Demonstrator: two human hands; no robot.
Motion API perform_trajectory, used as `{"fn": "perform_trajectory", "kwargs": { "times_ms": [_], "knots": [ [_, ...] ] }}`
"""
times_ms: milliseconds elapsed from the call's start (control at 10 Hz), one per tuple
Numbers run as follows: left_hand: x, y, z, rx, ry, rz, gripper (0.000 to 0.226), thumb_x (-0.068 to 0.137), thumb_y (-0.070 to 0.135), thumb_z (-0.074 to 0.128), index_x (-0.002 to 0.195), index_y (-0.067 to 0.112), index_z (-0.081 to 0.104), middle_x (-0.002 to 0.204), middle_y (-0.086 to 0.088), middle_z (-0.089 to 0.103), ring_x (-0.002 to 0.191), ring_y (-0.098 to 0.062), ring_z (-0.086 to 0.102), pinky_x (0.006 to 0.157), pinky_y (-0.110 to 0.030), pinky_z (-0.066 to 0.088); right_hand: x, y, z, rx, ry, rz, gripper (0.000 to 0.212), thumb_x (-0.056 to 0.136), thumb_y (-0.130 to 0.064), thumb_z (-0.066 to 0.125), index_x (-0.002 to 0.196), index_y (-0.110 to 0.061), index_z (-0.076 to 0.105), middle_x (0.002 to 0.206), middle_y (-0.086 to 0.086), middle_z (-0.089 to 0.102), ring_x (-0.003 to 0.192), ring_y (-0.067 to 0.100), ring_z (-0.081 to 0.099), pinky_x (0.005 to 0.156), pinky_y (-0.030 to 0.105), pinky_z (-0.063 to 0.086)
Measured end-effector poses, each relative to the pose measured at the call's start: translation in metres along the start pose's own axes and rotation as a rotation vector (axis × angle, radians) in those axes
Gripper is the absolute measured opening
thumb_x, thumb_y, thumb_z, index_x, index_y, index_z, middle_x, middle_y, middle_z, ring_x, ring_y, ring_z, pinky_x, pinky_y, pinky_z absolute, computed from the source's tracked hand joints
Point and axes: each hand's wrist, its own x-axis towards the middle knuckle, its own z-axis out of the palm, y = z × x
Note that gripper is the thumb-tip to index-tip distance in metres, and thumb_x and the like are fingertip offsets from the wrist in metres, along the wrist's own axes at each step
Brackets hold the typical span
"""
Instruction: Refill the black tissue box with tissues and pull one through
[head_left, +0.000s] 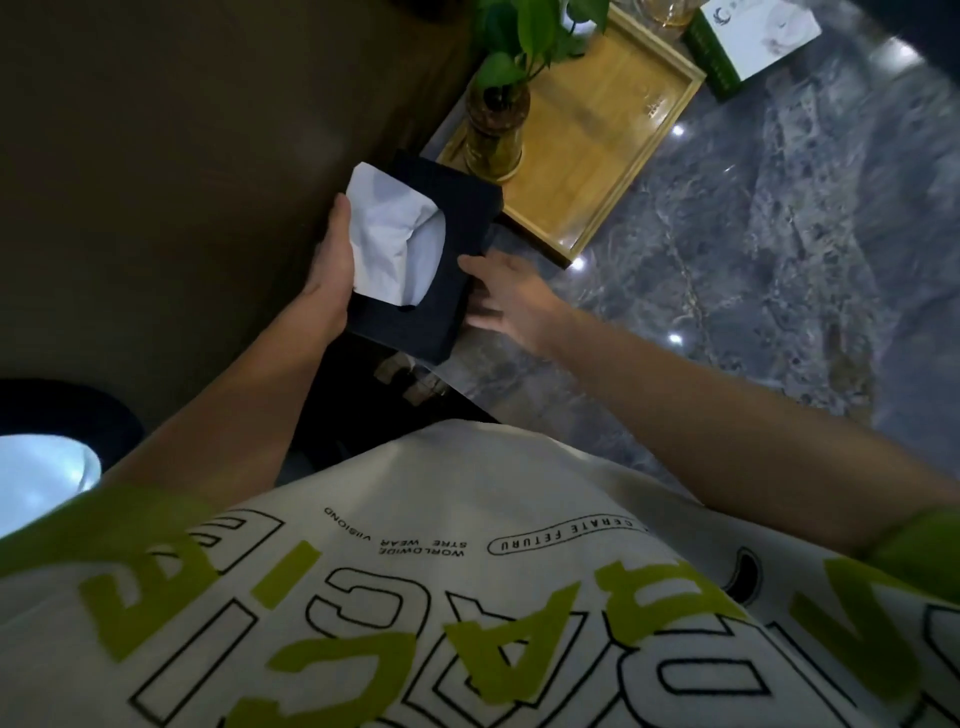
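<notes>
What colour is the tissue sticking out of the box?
White. The tissue pokes from the black tissue box; head view.

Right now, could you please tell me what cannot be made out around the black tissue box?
Head view:
Contents of the black tissue box: hidden by walls and white tissue.
Fingers of the left hand: behind the box.
Fingertips of the right hand: blurred.
The printed carton: cut by the top edge.

Both bare forearms reach forward from the body and converge. The left hand (328, 260) grips the left edge of the black rectangular tissue box (467, 218), thumb along its top. The right hand (511, 301) rests spread, fairly straight fingers against the opposite side.
</notes>
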Motion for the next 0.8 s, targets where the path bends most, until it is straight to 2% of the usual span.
{"fn": "perform_trajectory", "kwargs": {
  "times_ms": [100,200,300,400,500,600,700,800],
  "knots": [
    [-0.036,0.016,0.017,0.041,0.063,0.041,0.093,0.076,0.077,0.047,0.15,0.024,0.031,0.145,0.005,0.04,0.13,-0.013,0.041,0.116,-0.035,0.028,-0.005,0.003,-0.001,-0.043,-0.064,0.045,0.061,0.086,-0.035,0.068,0.138,-0.017,0.041,0.142,0.003,0.046,0.122,0.029,0.052,0.096,0.042,0.052],
    [-0.042,0.015,0.018,0.124,0.002,0.038,0.09,0.075,0.079,0.043,0.147,0.024,0.037,0.142,0.006,0.045,0.127,-0.014,0.047,0.114,-0.036,0.033,-0.006,0.01,-0.002,-0.038,-0.099,0.081,0.075,0.084,-0.037,0.07,0.146,-0.016,0.033,0.147,0.005,0.042,0.126,0.031,0.05,0.095,0.04,0.051],
    [-0.046,0.011,0.015,0.174,-0.116,0.036,0.089,0.074,0.082,0.039,0.141,0.025,0.045,0.141,0.002,0.052,0.127,-0.018,0.053,0.107,-0.04,0.042,-0.008,0.017,-0.005,0.016,-0.099,0.09,0.075,0.087,-0.033,0.069,0.148,-0.015,0.031,0.148,0.008,0.042,0.128,0.032,0.048,0.1,0.041,0.049],
    [-0.047,0.021,0.02,0.112,-0.062,0.09,0.081,0.073,0.078,0.044,0.135,0.027,0.053,0.133,0.002,0.059,0.119,-0.017,0.057,0.105,-0.039,0.043,-0.012,0.018,-0.01,0.108,-0.09,0.047,0.075,0.092,-0.025,0.064,0.153,-0.019,0.021,0.152,0.006,0.038,0.135,0.031,0.043,0.108,0.044,0.042],
    [-0.024,0.023,0.022,0.093,-0.025,0.127,0.082,0.068,0.08,0.048,0.134,0.031,0.055,0.129,0.005,0.061,0.116,-0.014,0.058,0.107,-0.039,0.042,-0.02,0.017,-0.015,0.052,-0.113,0.018,0.074,0.095,-0.024,0.061,0.154,-0.021,0.016,0.153,0.004,0.038,0.136,0.027,0.042,0.106,0.041,0.042],
    [-0.013,0.019,0.015,0.097,0.006,0.114,0.085,0.06,0.081,0.051,0.129,0.032,0.06,0.124,0.006,0.065,0.113,-0.015,0.061,0.105,-0.04,0.044,-0.031,0.016,-0.02,-0.019,-0.122,-0.011,0.073,0.094,-0.027,0.061,0.153,-0.019,0.019,0.152,0.005,0.039,0.134,0.025,0.045,0.104,0.039,0.044],
    [-0.039,0.022,0.018,0.13,0.067,0.131,0.075,0.068,0.073,0.049,0.127,0.029,0.06,0.124,0.004,0.065,0.113,-0.015,0.06,0.104,-0.039,0.044,-0.04,0.014,-0.027,-0.077,-0.132,-0.046,0.067,0.094,-0.029,0.061,0.15,-0.018,0.027,0.149,0.007,0.042,0.131,0.024,0.048,0.107,0.041,0.044],
    [-0.088,0.014,0.034,0.196,0.21,0.411,0.047,0.091,0.043,0.047,0.129,0.018,0.055,0.126,0.002,0.057,0.112,-0.009,0.054,0.097,-0.025,0.043,-0.052,0.014,-0.049,-0.143,-0.029,-0.123,0.043,0.094,-0.032,0.06,0.131,-0.017,0.044,0.137,0.013,0.053,0.122,0.024,0.055,0.105,0.04,0.045]
  ]
}}
